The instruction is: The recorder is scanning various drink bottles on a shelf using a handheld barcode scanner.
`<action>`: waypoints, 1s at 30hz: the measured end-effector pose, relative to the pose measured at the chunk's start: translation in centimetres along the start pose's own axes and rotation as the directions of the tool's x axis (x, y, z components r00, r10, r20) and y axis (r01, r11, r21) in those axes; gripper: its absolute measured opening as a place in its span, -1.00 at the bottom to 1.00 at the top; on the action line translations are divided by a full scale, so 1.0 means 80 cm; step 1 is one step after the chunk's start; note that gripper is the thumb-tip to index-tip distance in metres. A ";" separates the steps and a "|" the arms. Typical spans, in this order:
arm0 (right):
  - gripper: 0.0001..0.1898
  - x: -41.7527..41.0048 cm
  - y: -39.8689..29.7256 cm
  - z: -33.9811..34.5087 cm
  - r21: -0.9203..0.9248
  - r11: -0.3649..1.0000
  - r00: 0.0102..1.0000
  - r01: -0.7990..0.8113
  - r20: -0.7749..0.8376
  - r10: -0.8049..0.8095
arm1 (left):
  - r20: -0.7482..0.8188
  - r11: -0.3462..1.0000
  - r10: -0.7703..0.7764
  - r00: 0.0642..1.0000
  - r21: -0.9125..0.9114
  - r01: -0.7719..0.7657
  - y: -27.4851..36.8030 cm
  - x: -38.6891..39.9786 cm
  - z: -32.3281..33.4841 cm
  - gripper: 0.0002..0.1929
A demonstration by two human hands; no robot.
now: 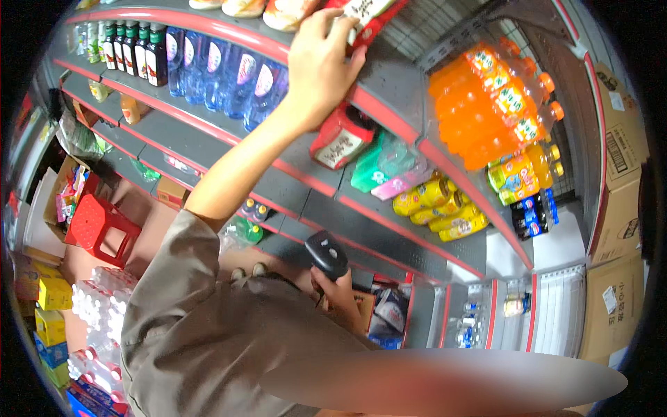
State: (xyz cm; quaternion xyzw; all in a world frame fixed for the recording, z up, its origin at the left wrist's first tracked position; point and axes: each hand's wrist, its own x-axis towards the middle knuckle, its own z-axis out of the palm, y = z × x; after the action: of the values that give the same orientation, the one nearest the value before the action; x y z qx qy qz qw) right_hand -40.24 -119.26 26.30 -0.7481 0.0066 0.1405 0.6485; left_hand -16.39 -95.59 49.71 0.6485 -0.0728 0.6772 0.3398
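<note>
My left hand (325,62) reaches up to the upper shelf, with its fingers and thumb around the near end of a red package (372,23) that bears a white label with writing. Part of this package is cut off by the picture's top edge. Lower down, near my body, my right hand (338,294) grips a black handheld barcode scanner (326,254). A similar red package (341,138) sits one shelf below my left hand. Blue-tinted plastic bottles (239,78) stand in a row to the left of my left forearm.
Red-edged grey shelving (219,127) stretches across in front. Orange drink bottles (487,104) and yellow cans (440,208) stand at the right. A red plastic stool (101,227) and shrink-wrapped bottles (101,318) occupy the floor at left. Cardboard boxes (615,297) line the right side.
</note>
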 end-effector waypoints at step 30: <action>-0.79 -0.002 -0.024 0.014 -0.002 0.994 0.991 0.113 -0.070 -0.113 | 0.708 0.443 -0.306 0.637 -0.486 0.753 -0.008 -0.237 -0.104 0.10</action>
State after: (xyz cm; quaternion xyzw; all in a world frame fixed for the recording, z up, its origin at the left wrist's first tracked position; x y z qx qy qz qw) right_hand -40.22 -117.90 28.03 -0.7509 -0.0130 0.0775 0.6557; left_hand -24.29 -97.51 30.65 0.5894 -0.2171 0.2276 0.7441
